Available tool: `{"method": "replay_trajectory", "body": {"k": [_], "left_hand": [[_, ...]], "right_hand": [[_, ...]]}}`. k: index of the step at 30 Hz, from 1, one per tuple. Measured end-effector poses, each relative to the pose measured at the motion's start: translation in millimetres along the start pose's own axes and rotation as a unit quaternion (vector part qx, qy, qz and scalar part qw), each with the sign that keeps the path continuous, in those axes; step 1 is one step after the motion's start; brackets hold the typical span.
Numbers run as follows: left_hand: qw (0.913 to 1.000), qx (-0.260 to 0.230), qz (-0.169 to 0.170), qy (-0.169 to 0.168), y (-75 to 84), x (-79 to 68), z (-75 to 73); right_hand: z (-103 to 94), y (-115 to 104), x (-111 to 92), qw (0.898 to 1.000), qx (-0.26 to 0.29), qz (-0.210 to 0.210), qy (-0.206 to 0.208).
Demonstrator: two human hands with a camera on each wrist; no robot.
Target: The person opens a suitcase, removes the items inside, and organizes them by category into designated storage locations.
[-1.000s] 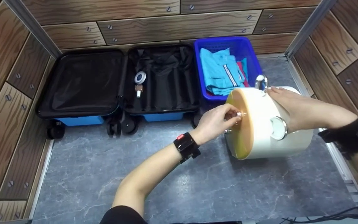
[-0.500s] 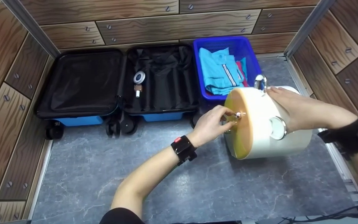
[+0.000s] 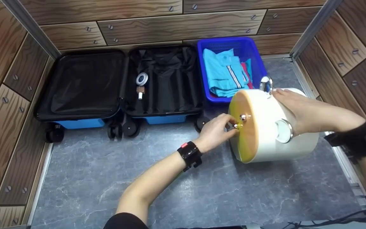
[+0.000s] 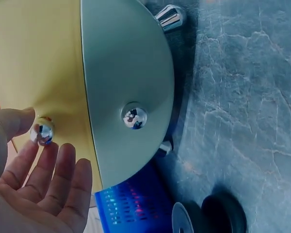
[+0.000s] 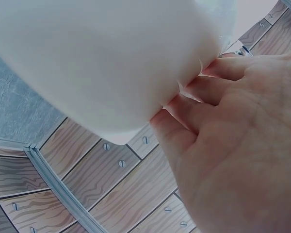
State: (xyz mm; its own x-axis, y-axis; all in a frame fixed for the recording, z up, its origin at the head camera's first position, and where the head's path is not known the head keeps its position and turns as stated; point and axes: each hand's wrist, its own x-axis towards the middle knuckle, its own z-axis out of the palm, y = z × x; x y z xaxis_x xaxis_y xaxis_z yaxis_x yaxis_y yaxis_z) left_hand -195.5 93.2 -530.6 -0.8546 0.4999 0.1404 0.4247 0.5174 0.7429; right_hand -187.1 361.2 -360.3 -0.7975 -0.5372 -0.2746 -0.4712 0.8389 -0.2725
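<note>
A rounded white case (image 3: 300,149) stands on the grey marbled tabletop, its orange and yellow front face turned left. My left hand (image 3: 216,132) is at this face, thumb and fingertips around the lower chrome knob (image 3: 235,126). The upper chrome knob (image 3: 243,117) is free of the fingers in the head view. In the left wrist view a chrome knob (image 4: 42,132) shows between thumb and index finger. My right hand (image 3: 307,109) rests on top of the case beside its chrome handle (image 3: 266,84). In the right wrist view its fingertips touch the white shell (image 5: 102,58).
An open suitcase (image 3: 81,84) with black lining and blue shell lies at back left. In its right half lies a round white-rimmed item (image 3: 142,79) with a brown-and-white piece. Behind the case, a blue basket (image 3: 256,51) holds folded clothes (image 3: 222,71). Wood-patterned walls surround the table.
My left hand has left the upper knob and moved down and slightly left to the lower one. My right hand and the white case have stayed in place.
</note>
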Motion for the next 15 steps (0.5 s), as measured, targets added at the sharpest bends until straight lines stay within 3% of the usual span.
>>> {"method": "replay_trajectory", "body": {"k": [15], "left_hand": [[1.0, 0.001, 0.001, 0.0, -0.8, 1.6, -1.7]], "right_hand": [[1.8, 3.2, 1.1, 0.999, 0.001, -0.026, 0.023]]}}
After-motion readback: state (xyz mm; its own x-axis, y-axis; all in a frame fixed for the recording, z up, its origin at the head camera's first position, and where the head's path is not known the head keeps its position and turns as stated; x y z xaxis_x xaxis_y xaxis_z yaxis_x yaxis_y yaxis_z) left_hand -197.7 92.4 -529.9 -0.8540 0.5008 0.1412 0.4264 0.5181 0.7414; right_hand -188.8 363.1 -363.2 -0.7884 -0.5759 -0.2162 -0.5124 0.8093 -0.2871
